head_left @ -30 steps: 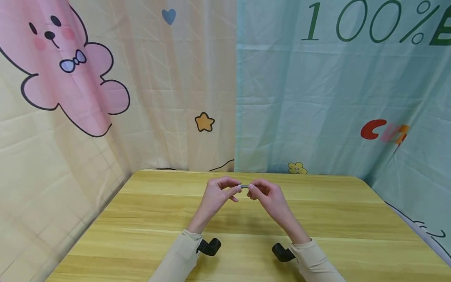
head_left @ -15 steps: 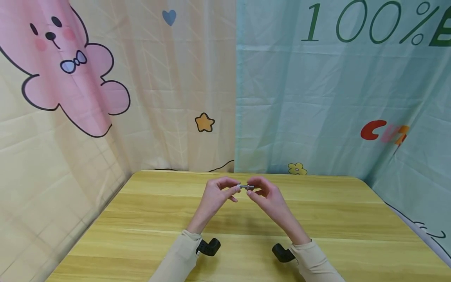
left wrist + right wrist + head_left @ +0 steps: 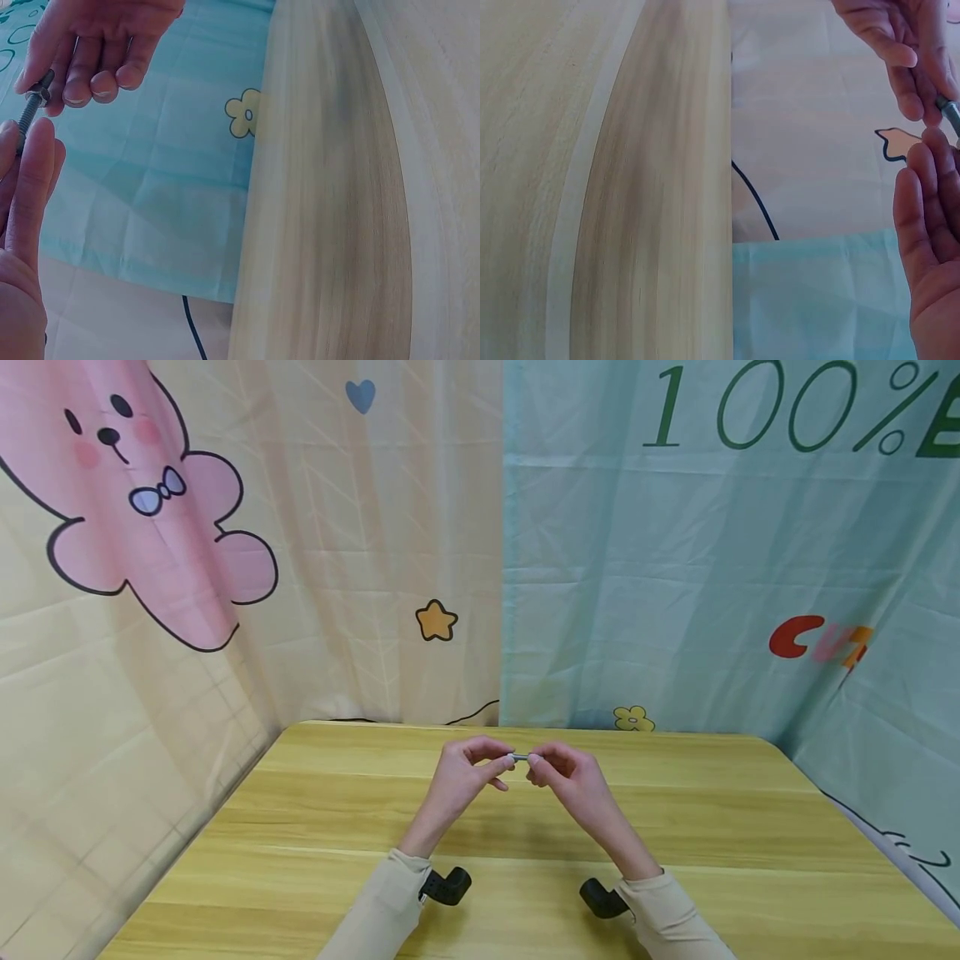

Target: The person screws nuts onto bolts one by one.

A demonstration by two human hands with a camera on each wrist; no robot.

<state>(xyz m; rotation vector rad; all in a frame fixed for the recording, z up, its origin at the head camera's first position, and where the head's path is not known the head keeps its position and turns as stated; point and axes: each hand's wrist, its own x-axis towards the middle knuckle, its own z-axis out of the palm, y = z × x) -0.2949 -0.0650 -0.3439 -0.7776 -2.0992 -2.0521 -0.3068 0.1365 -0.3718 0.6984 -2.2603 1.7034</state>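
Over the far half of the table, my left hand [image 3: 467, 772] pinches one end of a small metal bolt [image 3: 521, 757] between thumb and forefinger. Level with it, my right hand [image 3: 570, 777] has its thumb and forefinger on the bolt's other end. The left wrist view shows the grey threaded shank [image 3: 28, 112] between the two hands, and a hex nut [image 3: 37, 93] near its far end, with the right thumb and forefinger around it. In the right wrist view only a short piece of the bolt [image 3: 949, 109] shows at the frame's edge.
The wood-grain table [image 3: 360, 827] stretches below both hands. Printed curtains [image 3: 637, 568] hang behind it and along the sides. On each wrist sits a black camera mount, the left mount [image 3: 447, 887] and the right mount [image 3: 602, 898]. A thin dark line [image 3: 193, 326] shows beyond the table edge.
Half a second ago my right thumb and forefinger stood apart, showing the nut; now they have come together over it again, as a second ago. The left hand stays almost still.
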